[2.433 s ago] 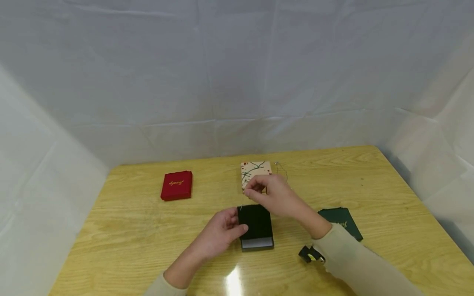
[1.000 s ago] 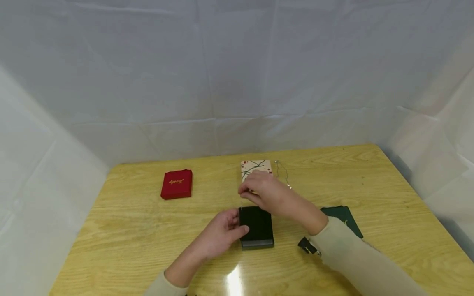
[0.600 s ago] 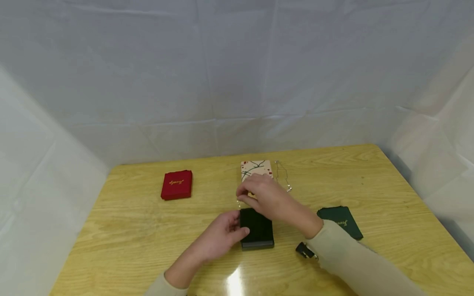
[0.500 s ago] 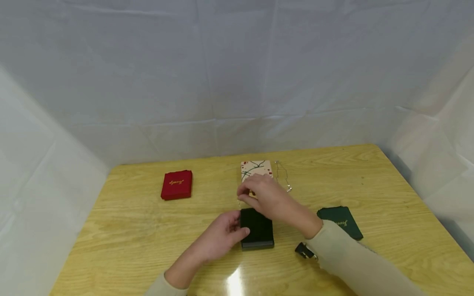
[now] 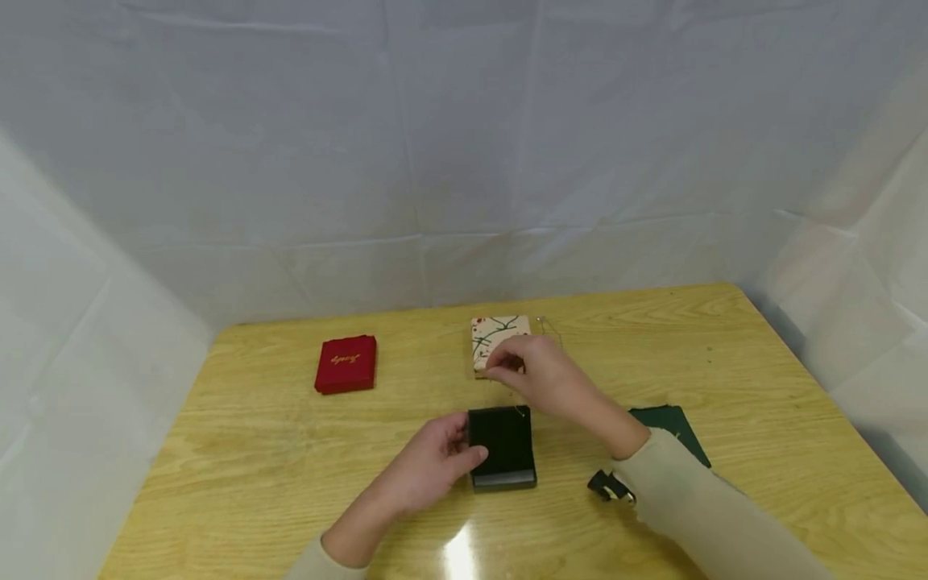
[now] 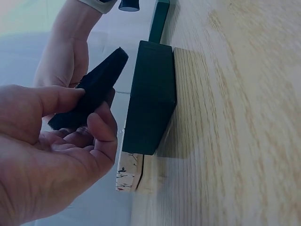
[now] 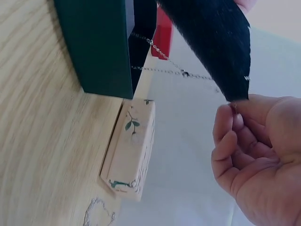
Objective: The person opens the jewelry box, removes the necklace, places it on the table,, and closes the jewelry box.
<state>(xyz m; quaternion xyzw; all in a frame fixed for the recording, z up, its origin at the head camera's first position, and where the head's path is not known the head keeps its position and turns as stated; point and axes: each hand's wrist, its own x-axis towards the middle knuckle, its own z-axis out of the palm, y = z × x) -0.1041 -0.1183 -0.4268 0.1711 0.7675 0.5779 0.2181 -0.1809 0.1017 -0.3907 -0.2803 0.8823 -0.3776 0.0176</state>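
Observation:
My left hand holds a black velvet pad by its edge, thumb on its face and fingers beneath. The pad is tilted above an open dark green jewelry box. My right hand is at the pad's far right corner, thumb and index finger pinching a thin strand of chain there. From behind the pad, a silver chain necklace runs in two strands down into the box. A bit of chain also shows at the pad's upper right corner in the head view.
Behind the green box lies a cream box with a floral print, and a second silver chain lies near it. A red jewelry box stands at left. The green lid lies at right, partly behind my right sleeve.
My right hand has moved from the pad's upper left corner to its upper right corner. The left hand keeps hold of the pad in nearly the same place.

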